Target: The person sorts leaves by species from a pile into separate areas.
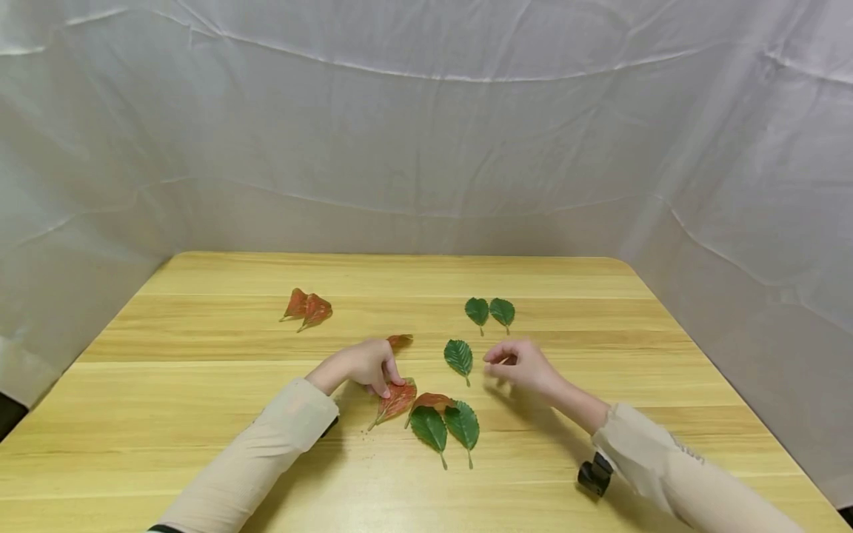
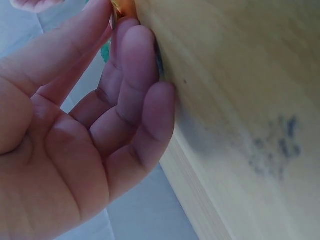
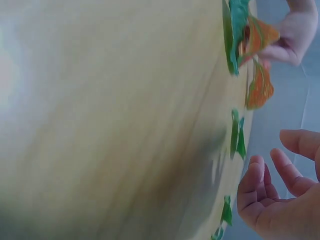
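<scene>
My left hand [image 1: 369, 364] is low over the table's middle and pinches a red leaf [image 1: 400, 400] between thumb and fingers. In the left wrist view an orange edge of this leaf [image 2: 126, 8] shows at the fingertips. Beside it a curled red leaf [image 1: 435, 401] lies by the tops of two green leaves [image 1: 429, 428]. Another red leaf [image 1: 400, 340] lies just behind the left hand, partly hidden. Above the table hovers my right hand [image 1: 523, 365], its fingers loosely bent with nothing in them. Nearest to it is a single green leaf [image 1: 458, 357].
Two red leaves [image 1: 316, 310] lie overlapping at the back left of the wooden table [image 1: 200, 414]. Toward the back right, two green leaves [image 1: 502, 311] lie side by side. Pale cloth [image 1: 426, 148] hangs behind the table and along its sides.
</scene>
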`<state>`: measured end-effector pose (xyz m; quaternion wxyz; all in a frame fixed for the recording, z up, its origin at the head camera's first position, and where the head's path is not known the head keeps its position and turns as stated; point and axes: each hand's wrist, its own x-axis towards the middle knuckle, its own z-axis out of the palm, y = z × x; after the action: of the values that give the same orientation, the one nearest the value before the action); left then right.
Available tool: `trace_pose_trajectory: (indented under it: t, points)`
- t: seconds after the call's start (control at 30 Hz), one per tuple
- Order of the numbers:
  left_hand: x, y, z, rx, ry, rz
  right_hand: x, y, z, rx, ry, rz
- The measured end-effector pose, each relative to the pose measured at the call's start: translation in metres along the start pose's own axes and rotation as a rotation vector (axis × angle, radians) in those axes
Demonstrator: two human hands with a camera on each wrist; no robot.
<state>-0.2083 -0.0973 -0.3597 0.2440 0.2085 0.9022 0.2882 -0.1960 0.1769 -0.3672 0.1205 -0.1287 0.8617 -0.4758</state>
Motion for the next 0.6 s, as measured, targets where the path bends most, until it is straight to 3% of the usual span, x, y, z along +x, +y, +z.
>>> trace_pose_trajectory:
  t: [0.33, 0.6]
  points:
    - [0.001, -0.002, 0.000, -0.002, -0.013, 0.035, -0.010, -0.003, 0.015, -0.030, -0.102, -0.086]
    - [0.001, -0.001, 0.001, -0.013, -0.004, 0.003, -0.015, -0.002, 0.023, -0.046, -0.159, -0.121]
